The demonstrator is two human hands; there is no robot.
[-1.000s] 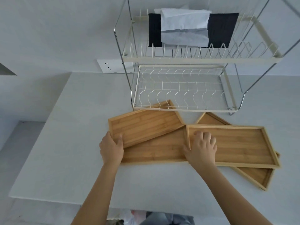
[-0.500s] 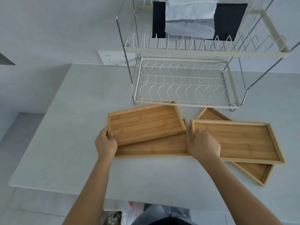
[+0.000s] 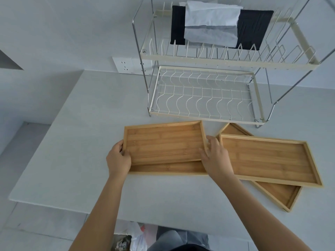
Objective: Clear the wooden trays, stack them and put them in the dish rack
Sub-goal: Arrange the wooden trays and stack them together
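Several empty wooden trays lie on the white counter (image 3: 72,160) in front of a two-tier wire dish rack (image 3: 204,98). My left hand (image 3: 118,159) grips the left end of the upper left tray (image 3: 163,144), and my right hand (image 3: 214,156) holds its right end. This tray sits slightly askew on a lower left tray (image 3: 168,168). To the right, another tray (image 3: 268,158) rests across an angled tray (image 3: 279,194) beneath it.
A black cloth (image 3: 253,28) and a white cloth (image 3: 210,24) hang in the rack's upper tier; its lower tier holds nothing. A wall socket (image 3: 126,65) sits behind the rack's left side. The counter's front edge runs near my forearms.
My right hand left the right tray and moved to the right end of the upper left tray. That tray has turned nearer square over the one beneath. My left hand still holds its left end.
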